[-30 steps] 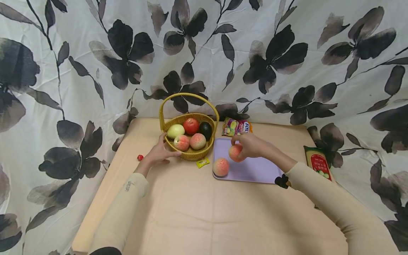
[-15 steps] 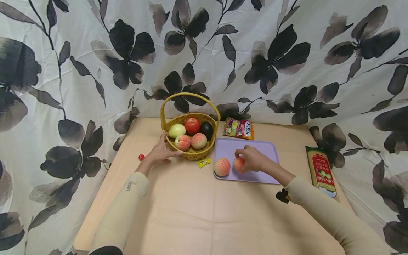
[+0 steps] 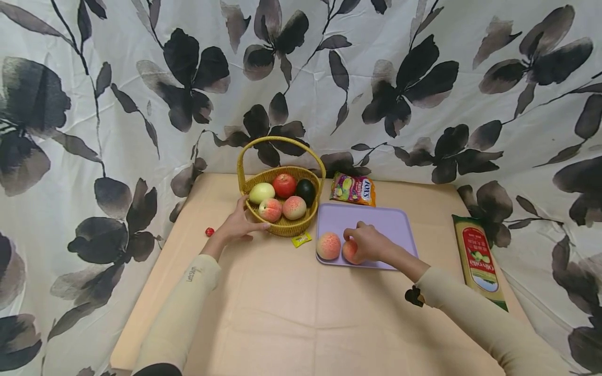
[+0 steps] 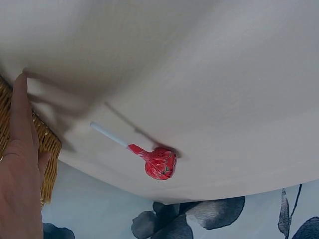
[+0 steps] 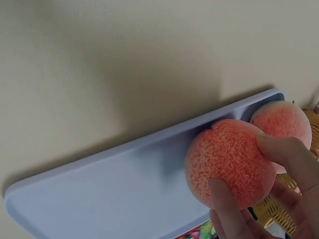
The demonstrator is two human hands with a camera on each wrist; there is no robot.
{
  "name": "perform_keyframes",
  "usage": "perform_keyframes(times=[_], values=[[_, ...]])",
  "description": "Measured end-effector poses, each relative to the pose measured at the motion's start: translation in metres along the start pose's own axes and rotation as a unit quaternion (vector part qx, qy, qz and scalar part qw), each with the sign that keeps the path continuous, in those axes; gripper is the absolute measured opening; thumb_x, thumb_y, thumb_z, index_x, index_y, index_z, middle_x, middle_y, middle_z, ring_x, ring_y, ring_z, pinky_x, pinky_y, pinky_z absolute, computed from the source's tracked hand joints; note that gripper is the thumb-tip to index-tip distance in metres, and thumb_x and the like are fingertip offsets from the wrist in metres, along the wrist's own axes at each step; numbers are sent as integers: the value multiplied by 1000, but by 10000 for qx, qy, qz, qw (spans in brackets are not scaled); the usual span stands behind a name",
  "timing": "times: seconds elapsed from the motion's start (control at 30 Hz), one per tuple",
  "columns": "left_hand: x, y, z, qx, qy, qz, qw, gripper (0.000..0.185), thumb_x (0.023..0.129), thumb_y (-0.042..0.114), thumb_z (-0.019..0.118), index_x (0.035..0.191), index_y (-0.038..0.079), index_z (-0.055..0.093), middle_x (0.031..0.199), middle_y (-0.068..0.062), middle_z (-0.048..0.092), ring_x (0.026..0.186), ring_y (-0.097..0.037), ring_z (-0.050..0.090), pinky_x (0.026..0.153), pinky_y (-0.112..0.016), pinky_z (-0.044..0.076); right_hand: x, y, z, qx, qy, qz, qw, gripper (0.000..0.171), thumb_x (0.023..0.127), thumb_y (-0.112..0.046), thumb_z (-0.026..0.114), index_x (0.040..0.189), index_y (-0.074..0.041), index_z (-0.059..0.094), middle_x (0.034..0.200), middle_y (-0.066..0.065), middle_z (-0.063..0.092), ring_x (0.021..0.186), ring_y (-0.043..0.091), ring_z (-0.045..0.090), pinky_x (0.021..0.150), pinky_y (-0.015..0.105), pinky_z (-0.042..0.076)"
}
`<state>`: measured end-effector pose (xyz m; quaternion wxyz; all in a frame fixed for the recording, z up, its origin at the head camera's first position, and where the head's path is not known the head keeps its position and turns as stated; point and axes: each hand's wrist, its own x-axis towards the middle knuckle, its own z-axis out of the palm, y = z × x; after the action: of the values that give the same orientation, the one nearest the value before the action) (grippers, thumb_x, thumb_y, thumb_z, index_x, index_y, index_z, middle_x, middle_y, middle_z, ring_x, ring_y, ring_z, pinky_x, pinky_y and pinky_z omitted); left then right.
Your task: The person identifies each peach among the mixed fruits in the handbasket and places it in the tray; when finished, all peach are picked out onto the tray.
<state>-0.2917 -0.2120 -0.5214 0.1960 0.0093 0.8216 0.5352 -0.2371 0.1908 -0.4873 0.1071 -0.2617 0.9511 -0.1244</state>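
Held peach: a peach sits in the right hand's curled fingers at the near edge of the lilac tray, low against the tray floor in the right wrist view; whether it touches the floor I cannot tell
Right hand: the right hand grips that peach from the side and top, fingertips wrapped over it
Second peach: a second peach lies on the tray just to the left of the right hand, just beside the held one
Left hand: the left hand rests with straight fingers against the outer wall of the wicker basket, holding nothing
Basket contents: beyond the left hand's fingertips lie two more peaches, a pale green fruit, a red fruit and a dark fruit
Lollipop: a red-wrapped lollipop lies on the tablecloth to the left of the left hand, apart from it
Yellow sachet: a small yellow sachet lies between the two hands, just before the basket
Beyond the right hand: a candy bag behind the tray
Right of the right hand: a long green and red packet, well apart
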Motion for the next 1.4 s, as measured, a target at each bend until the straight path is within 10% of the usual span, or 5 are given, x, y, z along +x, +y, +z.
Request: perform_keyframes(times=[1.1,1.4], values=[[4,-8,0,34,51,93,9999,127,85,39,87,165,27,-10,175,-17,-4,147,-47,37,94,-58,59,5,-19,-21,-170,-413,755,9961,55,73,-14,90,123,-15,68,115,19,58,89,32,57,61,43,52],[3,-8,-1,53,73,103,9999,127,85,41,87,165,27,-10,176,-17,-3,144,-46,41,93,-58,60,45,-44,-66,-159,71,130,9998,51,81,-19,89,125,-8,68,125,19,66,111,33,63,88,49,60]])
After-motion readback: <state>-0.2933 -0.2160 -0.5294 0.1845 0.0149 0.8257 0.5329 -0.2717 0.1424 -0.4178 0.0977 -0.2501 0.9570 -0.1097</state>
